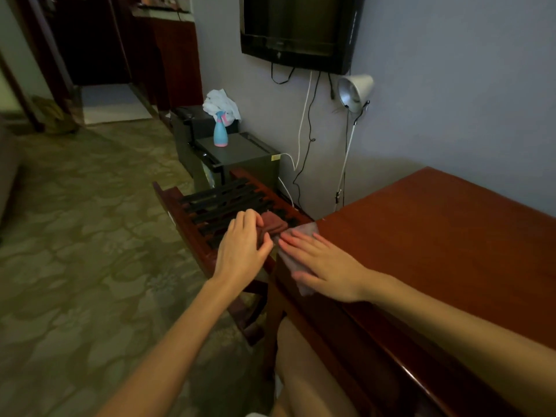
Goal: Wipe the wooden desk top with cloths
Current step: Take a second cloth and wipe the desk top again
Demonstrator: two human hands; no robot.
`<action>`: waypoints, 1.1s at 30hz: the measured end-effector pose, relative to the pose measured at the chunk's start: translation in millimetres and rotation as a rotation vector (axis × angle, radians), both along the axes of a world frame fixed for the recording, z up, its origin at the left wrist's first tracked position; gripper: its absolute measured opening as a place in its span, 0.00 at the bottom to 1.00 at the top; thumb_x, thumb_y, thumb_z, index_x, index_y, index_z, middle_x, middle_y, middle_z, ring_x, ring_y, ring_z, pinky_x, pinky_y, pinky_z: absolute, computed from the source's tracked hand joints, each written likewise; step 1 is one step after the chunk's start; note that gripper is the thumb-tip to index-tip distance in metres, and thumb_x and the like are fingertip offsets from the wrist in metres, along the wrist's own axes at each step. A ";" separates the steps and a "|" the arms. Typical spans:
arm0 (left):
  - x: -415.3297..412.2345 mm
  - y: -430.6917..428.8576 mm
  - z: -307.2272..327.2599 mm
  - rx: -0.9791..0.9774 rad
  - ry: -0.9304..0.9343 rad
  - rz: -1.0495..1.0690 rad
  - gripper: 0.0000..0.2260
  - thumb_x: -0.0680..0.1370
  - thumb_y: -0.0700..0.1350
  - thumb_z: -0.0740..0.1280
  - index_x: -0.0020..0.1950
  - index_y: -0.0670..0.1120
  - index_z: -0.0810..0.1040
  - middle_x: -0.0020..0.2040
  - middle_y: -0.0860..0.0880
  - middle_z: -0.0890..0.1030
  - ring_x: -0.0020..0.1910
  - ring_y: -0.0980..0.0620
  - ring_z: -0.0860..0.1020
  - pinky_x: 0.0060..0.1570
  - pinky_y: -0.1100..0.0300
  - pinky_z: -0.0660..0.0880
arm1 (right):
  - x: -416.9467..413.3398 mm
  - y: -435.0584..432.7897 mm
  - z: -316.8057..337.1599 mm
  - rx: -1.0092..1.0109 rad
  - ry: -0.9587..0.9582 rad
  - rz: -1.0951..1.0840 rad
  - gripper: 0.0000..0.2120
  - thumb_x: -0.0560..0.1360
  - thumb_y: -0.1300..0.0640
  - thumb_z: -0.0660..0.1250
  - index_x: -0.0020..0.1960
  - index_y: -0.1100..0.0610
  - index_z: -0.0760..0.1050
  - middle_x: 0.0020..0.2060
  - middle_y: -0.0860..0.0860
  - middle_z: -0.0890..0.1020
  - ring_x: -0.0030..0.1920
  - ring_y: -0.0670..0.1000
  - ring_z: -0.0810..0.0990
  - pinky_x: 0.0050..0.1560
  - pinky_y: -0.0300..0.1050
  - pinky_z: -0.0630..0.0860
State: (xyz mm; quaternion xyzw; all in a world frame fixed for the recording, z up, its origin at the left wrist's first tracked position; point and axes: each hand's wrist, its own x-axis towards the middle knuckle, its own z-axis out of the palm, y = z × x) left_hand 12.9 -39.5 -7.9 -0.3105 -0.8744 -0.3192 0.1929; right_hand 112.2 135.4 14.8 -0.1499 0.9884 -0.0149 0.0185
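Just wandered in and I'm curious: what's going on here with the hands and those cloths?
A person is cleaning a wooden desk. The right hand lies flat on a pale cloth, pressing it onto the desk's left end. The left hand grips a bunched reddish-brown cloth over the slatted wooden rack beside the desk. A blue spray bottle stands untouched on a dark box further back.

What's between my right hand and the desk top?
A greyish-pink cloth, flat under the right hand on the desk top corner, seen in the head view.
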 end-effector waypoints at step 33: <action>-20.8 -6.2 -5.8 0.106 -0.087 0.061 0.09 0.75 0.42 0.66 0.49 0.44 0.67 0.46 0.49 0.71 0.47 0.47 0.73 0.44 0.60 0.66 | -94.5 -4.1 -3.1 -0.052 0.219 -0.206 0.13 0.79 0.48 0.57 0.54 0.54 0.75 0.51 0.52 0.77 0.53 0.54 0.74 0.50 0.48 0.67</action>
